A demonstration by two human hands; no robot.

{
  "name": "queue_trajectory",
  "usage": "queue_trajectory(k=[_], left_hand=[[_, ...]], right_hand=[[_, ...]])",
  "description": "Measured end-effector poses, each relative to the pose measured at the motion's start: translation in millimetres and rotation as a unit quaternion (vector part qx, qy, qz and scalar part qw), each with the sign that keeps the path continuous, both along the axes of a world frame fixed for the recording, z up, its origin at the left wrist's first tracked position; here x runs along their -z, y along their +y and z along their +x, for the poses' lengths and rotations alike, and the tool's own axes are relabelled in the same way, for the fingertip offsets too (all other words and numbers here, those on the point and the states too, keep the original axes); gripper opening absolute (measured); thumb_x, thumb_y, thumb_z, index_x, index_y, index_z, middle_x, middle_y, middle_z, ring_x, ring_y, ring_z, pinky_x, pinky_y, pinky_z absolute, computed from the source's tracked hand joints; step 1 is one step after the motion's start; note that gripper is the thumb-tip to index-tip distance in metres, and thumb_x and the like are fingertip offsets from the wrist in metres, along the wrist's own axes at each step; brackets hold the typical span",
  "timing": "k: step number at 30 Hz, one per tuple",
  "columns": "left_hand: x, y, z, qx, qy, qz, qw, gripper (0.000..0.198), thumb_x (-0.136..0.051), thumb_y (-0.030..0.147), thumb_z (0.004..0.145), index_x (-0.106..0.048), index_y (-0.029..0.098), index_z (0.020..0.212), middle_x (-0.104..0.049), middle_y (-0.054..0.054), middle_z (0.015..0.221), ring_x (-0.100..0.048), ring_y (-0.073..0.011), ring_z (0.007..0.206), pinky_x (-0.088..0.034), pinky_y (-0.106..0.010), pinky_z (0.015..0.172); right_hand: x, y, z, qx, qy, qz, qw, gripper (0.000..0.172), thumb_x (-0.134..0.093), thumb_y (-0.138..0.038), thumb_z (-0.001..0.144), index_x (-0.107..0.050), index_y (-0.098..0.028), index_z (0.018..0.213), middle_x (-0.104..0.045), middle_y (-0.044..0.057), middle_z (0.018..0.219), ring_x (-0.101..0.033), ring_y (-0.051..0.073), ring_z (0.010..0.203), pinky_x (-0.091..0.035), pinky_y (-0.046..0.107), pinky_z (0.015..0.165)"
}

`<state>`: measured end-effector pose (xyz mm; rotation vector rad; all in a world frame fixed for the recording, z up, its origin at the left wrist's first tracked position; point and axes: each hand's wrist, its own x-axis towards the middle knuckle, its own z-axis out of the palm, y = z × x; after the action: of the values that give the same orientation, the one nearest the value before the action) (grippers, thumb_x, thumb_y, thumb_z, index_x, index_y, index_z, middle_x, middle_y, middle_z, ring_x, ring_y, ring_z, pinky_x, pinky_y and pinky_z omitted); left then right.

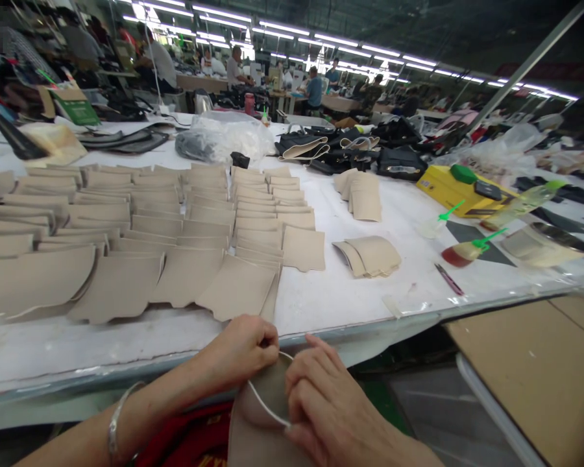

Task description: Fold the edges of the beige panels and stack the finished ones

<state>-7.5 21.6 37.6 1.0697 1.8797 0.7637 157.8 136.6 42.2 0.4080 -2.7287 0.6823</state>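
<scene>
Between my hands, in front of the table's edge, is a beige leather-like panel [263, 438] with a pale cut edge, bent into a curve. My left hand [253, 347] pinches its upper end, thumb against the curled fingers. My right hand [321, 395] grips the other side of the bend, fingers over it and the thumb at the pale edge. Part of the panel is hidden behind the right hand. Just beyond my left hand lies the nearest of many overlapping beige panels [241, 285], spread in rows on the white table [316, 305].
Two small beige stacks [370, 253] lie right of the rows. Farther right are a bottle of reddish liquid [460, 254] with a green nozzle, thread snips [449, 279] and a yellow box [460, 188]. Black bags and clear plastic [228, 133] lie behind. A brown board [530, 363] stands at right.
</scene>
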Motion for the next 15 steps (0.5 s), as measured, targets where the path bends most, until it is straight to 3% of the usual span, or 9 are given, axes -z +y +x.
queue_trajectory(k=[4, 6, 8, 10, 12, 15], left_hand=[[0.6, -7, -3, 0.032, -0.104, 0.027, 0.994, 0.031, -0.047, 0.036, 0.085, -0.063, 0.014, 0.07, -0.048, 0.003, 0.061, -0.042, -0.0122, 0.06, -0.033, -0.021, 0.056], [3.0, -18, 0, 0.016, -0.164, 0.058, 0.985, 0.044, -0.041, 0.048, 0.093, -0.067, 0.014, 0.082, -0.056, 0.0, 0.073, -0.049, -0.0149, 0.071, -0.039, -0.023, 0.066], [8.3, -29, 6, -0.013, -0.257, 0.101, 0.961, 0.048, -0.046, 0.059, 0.091, -0.065, 0.018, 0.107, -0.062, -0.003, 0.093, -0.054, -0.0189, 0.088, -0.041, -0.026, 0.079], [14.7, -39, 12, -0.045, -0.35, 0.145, 0.924, 0.062, -0.059, 0.065, 0.082, -0.054, 0.022, 0.127, -0.062, -0.005, 0.107, -0.055, -0.022, 0.098, -0.041, -0.029, 0.083], [17.6, -44, 16, -0.072, -0.394, 0.19, 0.896, 0.073, -0.064, 0.069, 0.076, -0.05, 0.023, 0.131, -0.062, -0.006, 0.112, -0.055, -0.0237, 0.102, -0.041, -0.029, 0.083], [11.1, -47, 17, -0.103, -0.392, 0.178, 0.897, 0.068, -0.074, 0.057, 0.074, -0.051, 0.024, 0.129, -0.063, -0.005, 0.112, -0.056, -0.0228, 0.099, -0.043, -0.03, 0.082]], right_hand=[[3.4, 6, 0, 0.043, -0.037, -0.049, 0.997, 0.022, -0.045, -0.002, 0.081, -0.038, -0.023, 0.085, -0.057, 0.001, 0.087, -0.054, 0.018, 0.085, -0.035, 0.046, 0.107], [10.3, 8, 1, 0.06, -0.021, -0.075, 0.995, 0.022, -0.042, -0.002, 0.082, -0.035, -0.023, 0.086, -0.055, 0.001, 0.085, -0.053, 0.018, 0.083, -0.034, 0.047, 0.105], [13.8, 9, 1, 0.078, -0.01, -0.092, 0.993, 0.021, -0.04, -0.003, 0.084, -0.035, -0.023, 0.088, -0.054, 0.002, 0.086, -0.052, 0.019, 0.083, -0.036, 0.047, 0.102], [10.6, 11, -2, 0.093, -0.002, -0.097, 0.991, 0.019, -0.039, -0.004, 0.086, -0.035, -0.022, 0.088, -0.053, 0.002, 0.086, -0.051, 0.02, 0.083, -0.039, 0.045, 0.093], [1.7, 11, -8, 0.114, -0.002, -0.092, 0.989, 0.017, -0.039, -0.006, 0.089, -0.035, -0.022, 0.086, -0.052, 0.003, 0.085, -0.049, 0.021, 0.081, -0.041, 0.04, 0.081], [-10.9, 10, -14, 0.142, -0.003, -0.064, 0.988, 0.016, -0.039, -0.01, 0.092, -0.035, -0.022, 0.082, -0.052, 0.003, 0.081, -0.048, 0.021, 0.075, -0.037, 0.035, 0.069]])
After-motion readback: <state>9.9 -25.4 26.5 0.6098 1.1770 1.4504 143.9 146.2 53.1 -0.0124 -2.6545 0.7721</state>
